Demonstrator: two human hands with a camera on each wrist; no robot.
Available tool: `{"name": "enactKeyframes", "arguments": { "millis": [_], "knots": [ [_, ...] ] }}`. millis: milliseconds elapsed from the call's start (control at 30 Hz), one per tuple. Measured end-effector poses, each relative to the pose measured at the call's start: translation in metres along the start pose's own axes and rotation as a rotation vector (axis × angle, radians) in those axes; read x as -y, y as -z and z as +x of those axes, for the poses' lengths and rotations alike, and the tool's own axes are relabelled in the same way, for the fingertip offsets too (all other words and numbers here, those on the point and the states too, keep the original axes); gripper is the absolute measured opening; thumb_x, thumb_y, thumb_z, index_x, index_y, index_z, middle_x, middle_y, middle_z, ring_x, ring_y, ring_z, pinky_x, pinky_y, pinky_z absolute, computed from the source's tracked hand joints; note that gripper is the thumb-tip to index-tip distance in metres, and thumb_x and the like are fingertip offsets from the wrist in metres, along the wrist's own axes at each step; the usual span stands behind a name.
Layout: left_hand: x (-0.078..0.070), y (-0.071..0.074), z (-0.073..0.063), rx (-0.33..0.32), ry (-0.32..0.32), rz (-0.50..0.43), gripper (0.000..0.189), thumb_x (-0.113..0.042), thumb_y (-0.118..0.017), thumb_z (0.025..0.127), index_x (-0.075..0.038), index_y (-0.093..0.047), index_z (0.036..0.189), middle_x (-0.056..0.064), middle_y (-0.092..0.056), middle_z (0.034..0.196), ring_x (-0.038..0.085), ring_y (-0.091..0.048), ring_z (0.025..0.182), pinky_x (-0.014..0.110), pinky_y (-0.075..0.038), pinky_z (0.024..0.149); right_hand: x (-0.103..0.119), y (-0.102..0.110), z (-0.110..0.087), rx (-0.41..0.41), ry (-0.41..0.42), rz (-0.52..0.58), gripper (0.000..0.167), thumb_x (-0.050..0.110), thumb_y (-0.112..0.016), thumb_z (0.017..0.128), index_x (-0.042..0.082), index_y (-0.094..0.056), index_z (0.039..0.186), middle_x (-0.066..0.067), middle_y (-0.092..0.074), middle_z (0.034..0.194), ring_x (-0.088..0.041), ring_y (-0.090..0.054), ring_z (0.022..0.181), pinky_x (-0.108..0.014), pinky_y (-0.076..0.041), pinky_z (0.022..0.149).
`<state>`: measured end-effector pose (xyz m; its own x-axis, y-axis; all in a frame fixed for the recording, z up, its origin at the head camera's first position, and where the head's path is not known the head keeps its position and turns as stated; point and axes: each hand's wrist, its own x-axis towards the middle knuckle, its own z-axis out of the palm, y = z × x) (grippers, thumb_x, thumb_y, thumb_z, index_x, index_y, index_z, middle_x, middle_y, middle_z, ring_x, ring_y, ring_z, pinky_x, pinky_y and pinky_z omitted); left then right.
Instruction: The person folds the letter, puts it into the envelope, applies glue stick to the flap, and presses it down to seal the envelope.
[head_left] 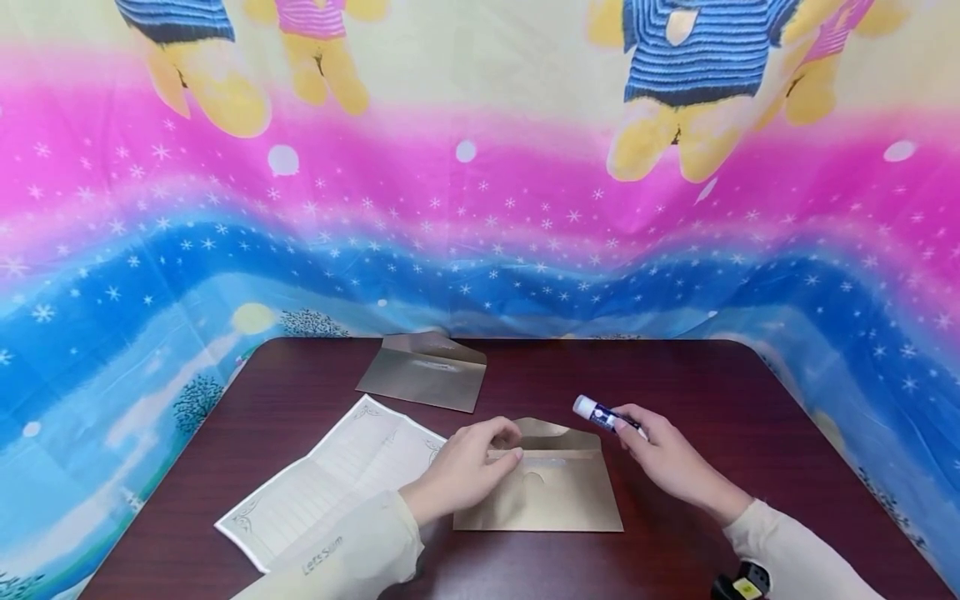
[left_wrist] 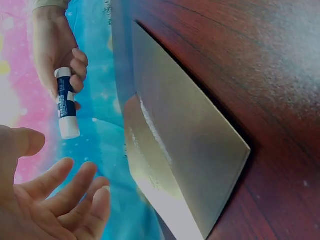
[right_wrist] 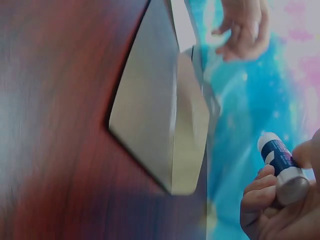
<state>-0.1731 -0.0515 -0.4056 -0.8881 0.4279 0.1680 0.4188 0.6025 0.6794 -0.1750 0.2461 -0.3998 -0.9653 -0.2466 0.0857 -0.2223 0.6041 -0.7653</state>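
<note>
Near envelope point(head_left: 570, 504): laid flat on the dark red surface point(head_left: 675, 375), with its flap point(head_left: 551, 433) opened toward the far side.
Glue stick point(head_left: 596, 412): held by the right end of the near envelope's flap, seemingly raised above the surface.
Right hand point(head_left: 663, 458): its grip is closed round the glue stick, which is clasped by thumb and fingers.
Left hand point(head_left: 465, 467): its grip is apart, the fingers loosely bent and nothing held; it is placed over the near envelope's left part, and contact cannot be told.
Pale streak point(head_left: 543, 462): seen just below the near envelope's flap fold; whether it was laid by the glue stick cannot be told.
Letter sheet point(head_left: 330, 483): spread to the left of the near envelope.
Far envelope point(head_left: 423, 379): set beyond the near envelope, toward its left, its flap also opened.
Step in hand: judged to be the gluing of the near envelope.
Next move: if gluing is unfinished, an uncapped tip is called for; if finished, the flap should be folded over and pressed evenly.
</note>
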Motion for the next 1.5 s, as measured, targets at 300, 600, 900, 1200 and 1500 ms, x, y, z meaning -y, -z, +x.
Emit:
{"name": "enactKeyframes", "arguments": {
  "millis": [300, 600, 900, 1200, 1500],
  "knots": [
    [-0.009, 0.0, -0.006, -0.01, -0.081, -0.169, 0.033, -0.032, -0.056, 0.104, -0.021, -0.054, 0.135, 0.001, -0.07, 0.116, 0.014, -0.067, 0.103, 0.023, -0.054, 0.081, 0.025, -0.022, -0.01, 0.063, 0.192, 0.078, 0.017, 0.018, -0.06, 0.102, 0.008, -0.068, 0.111, 0.002, -0.057, 0.079, -0.001, -0.048, 0.064, -0.023, -0.044, 0.053],
    [-0.022, 0.002, -0.012, 0.022, -0.149, -0.209, 0.021, -0.035, -0.065, 0.099, -0.023, -0.065, 0.116, -0.007, -0.07, 0.094, -0.001, -0.059, 0.078, 0.017, -0.052, 0.069, 0.04, -0.035, -0.018, 0.316, 0.266, 0.335, 0.017, 0.009, -0.051, 0.105, 0.001, -0.059, 0.118, -0.02, -0.065, 0.083, -0.002, -0.052, 0.059, -0.027, -0.049, 0.049],
    [-0.024, 0.005, -0.022, 0.101, -0.136, -0.205, 0.018, -0.041, -0.06, 0.101, -0.025, -0.06, 0.109, -0.012, -0.058, 0.08, -0.001, -0.05, 0.07, 0.015, -0.044, 0.063, 0.051, -0.045, -0.024, 0.36, 0.275, 0.323, 0.016, 0.012, -0.052, 0.105, 0.006, -0.059, 0.119, -0.008, -0.061, 0.09, 0.002, -0.048, 0.067, -0.022, -0.046, 0.053],
    [-0.027, 0.004, -0.032, 0.148, -0.143, -0.305, 0.02, -0.041, -0.056, 0.103, -0.021, -0.05, 0.105, -0.004, -0.061, 0.079, -0.004, -0.055, 0.067, 0.017, -0.047, 0.058, 0.06, -0.049, -0.03, 0.299, 0.389, 0.17, 0.018, 0.014, -0.055, 0.104, 0.018, -0.065, 0.119, -0.003, -0.068, 0.101, 0.001, -0.057, 0.083, -0.022, -0.054, 0.07],
    [-0.032, 0.006, -0.042, 0.09, -0.206, -0.354, 0.014, -0.03, -0.055, 0.105, -0.017, -0.052, 0.107, -0.002, -0.057, 0.076, -0.005, -0.047, 0.063, 0.013, -0.041, 0.055, 0.069, -0.048, -0.04, 0.209, 0.487, 0.023, 0.023, 0.015, -0.058, 0.103, 0.018, -0.064, 0.125, 0.008, -0.071, 0.101, 0.005, -0.057, 0.077, -0.018, -0.053, 0.064]
  ]
}}
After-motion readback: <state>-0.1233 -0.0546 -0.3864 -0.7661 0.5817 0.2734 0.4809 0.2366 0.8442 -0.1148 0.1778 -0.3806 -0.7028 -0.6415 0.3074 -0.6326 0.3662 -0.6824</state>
